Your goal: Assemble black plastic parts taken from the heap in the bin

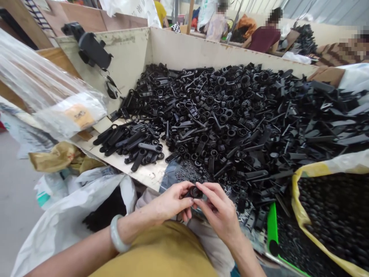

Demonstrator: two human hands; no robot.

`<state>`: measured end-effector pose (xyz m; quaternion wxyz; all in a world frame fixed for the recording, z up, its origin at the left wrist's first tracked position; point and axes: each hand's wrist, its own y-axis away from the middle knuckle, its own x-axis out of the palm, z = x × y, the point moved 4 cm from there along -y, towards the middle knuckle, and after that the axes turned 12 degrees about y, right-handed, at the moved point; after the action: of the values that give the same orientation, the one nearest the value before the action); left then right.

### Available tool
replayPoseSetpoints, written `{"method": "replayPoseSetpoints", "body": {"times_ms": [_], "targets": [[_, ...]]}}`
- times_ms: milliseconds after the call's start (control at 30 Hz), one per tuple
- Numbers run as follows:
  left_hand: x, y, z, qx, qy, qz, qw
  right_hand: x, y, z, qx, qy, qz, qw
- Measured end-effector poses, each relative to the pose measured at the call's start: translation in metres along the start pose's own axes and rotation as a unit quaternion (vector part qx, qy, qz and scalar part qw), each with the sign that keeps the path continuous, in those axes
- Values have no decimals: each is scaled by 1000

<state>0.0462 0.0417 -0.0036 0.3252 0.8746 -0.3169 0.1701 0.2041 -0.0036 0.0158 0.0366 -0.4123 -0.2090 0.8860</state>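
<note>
A small black plastic part with a round, ring-shaped end [196, 192] is held up between my two hands, close to my body. My left hand [173, 202] is closed around one side, with the thumb along its lower edge. From the other side, the thumb and fingertips of my right hand [219, 209] pinch the round end. My fingers cover much of the part. Just beyond them, tiny loose pieces [188, 171] lie on the work surface. A small group of black handle-shaped parts with ring ends [138, 144] lies to the left.
A large heap of black plastic parts [213, 111] fills the walled table. At right stand a yellow-rimmed sack [301, 215] of black pieces and a bright green edge [271, 225]. A white sack [54, 227] is at lower left. Several people sit beyond the back wall [230, 55].
</note>
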Motion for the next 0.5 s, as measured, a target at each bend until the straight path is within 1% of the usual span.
{"method": "replayPoseSetpoints", "body": {"times_ms": [100, 200, 333, 500], "targets": [[1, 4, 1, -16, -3, 11, 1000, 2, 3, 0, -9, 3, -1, 1000], [2, 9, -4, -16, -48, 31, 998, 1, 5, 1, -10, -7, 6, 1000], [1, 13, -7, -18, -83, 24, 996, 2, 8, 3, -30, -16, 6, 999], [-3, 17, -3, -20, -114, 31, 993, 7, 12, 0, 4, -43, 11, 999]]}}
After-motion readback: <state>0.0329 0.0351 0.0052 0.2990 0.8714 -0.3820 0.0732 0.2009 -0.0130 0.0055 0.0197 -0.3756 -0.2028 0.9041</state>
